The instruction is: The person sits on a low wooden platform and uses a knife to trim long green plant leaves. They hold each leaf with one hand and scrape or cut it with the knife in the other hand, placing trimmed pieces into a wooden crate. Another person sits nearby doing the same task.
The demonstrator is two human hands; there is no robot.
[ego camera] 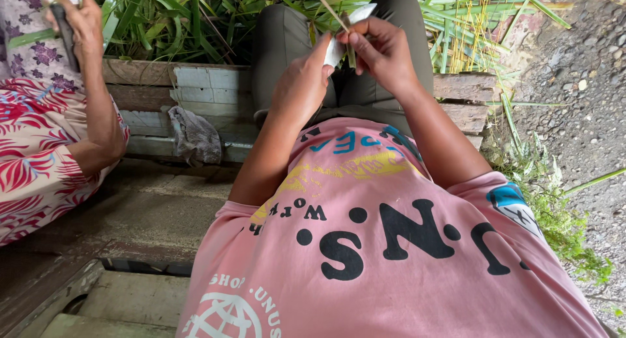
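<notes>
Green leaves [195, 18] lay piled beyond the fingers; left hand [303, 84] pinched a white blade [336, 48], right hand [381, 51] gripped a thin stalk [326, 9]. Nearby, another person's hand [78, 18].

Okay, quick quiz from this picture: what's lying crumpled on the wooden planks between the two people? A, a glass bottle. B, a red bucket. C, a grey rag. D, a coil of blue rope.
C: a crumpled grey rag lies on the weathered wooden planks, left of the person's left hand and right hand, which hold a pale strip.
</notes>
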